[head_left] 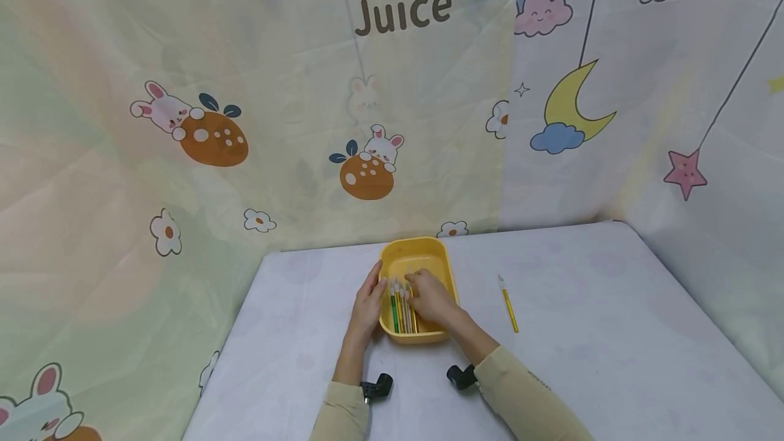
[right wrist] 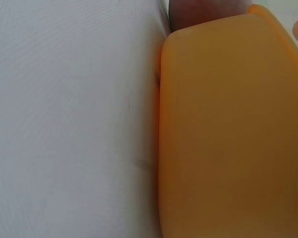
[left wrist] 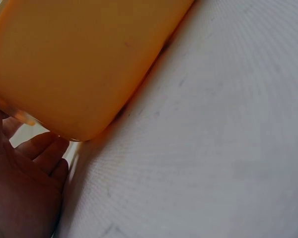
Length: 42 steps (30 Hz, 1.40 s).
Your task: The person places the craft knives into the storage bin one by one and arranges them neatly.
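A yellow, rounded-rectangular plastic tray [head_left: 419,339] is sitting on a white cloth-covered table [head_left: 588,332]. Inside the tray, toward its left side and near end, a row of slim, brush-like sticks with pale upper ends [head_left: 402,312] is lying side by side; a green-barrelled stick [head_left: 395,315] is forming the left edge of the row, nearest the tray's left wall. The left hand [head_left: 366,305] is holding the tray's left wall, its fingers lying close together along the outside and its thumb reaching over the rim. The right hand [head_left: 433,298] is reaching over the tray's right side, its fingers bending toward the rightmost sticks; whether the thumb and forefinger are pinching one of them cannot be told. Right of the tray and apart from it, a single slim yellow stick with a pale upper end [head_left: 510,308] is lying on the table, slanting slightly. Beyond the tray, a pale fabric backdrop printed with rabbits and oranges [head_left: 294,175] is hanging. Nearer than the tray, black wrist cameras [head_left: 377,386] are jutting from both wrists.
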Available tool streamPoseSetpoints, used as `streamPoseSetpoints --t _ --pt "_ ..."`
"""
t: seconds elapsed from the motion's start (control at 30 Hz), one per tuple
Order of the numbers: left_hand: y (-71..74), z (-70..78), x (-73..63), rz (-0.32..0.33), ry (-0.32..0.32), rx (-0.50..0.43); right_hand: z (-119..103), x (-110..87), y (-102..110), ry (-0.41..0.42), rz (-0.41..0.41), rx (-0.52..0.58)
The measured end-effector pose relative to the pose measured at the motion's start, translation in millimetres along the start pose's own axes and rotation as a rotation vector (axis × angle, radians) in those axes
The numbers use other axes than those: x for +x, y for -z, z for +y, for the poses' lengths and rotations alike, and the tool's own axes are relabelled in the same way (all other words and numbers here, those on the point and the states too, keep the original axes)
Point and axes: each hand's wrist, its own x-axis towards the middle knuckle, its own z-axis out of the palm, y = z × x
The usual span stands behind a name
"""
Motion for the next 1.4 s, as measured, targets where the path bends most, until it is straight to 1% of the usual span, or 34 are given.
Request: streamPoseSetpoints --t 0.23,0.37,0.53,0.6,0.73,0.97,1.23,1.4 --pt "-0.1 1.7 0.2 -0.005 -0.008 -0.01 1.0 1.8 -0.5 -0.004 -0.022 -0.022" --pt "-0.2 1.5 -0.4 -0.002 -0.002 -0.007 2.6 3.1 -1.5 0.002 -0.041 -0.033" --pt "-0.3 2.1 -0.9 -0.003 0.0 -0.011 3.5 3.6 -2.2 -0.009 -0.061 -0.038" --pt "-0.3 2.3 -1.1 -0.002 0.003 -0.012 3.7 3.7 -2.7 -0.017 -0.062 -0.036" --pt "-0.2 2.3 -1.3 0.001 0.002 -0.011 4.4 3.6 -3.1 -0.008 -0.065 -0.054" --pt "-0.1 2.2 -1.2 -0.005 0.023 -0.028 3.9 3.3 -3.1 0.002 -0.076 -0.062" --pt "0.6 0.5 0.0 -0.006 0.018 -0.015 5.0 3.6 -3.0 0.038 -0.078 -0.066" --pt "0.6 0.4 0.2 -0.004 0.018 -0.015 4.2 3.1 -3.2 0.026 -0.081 -0.061"
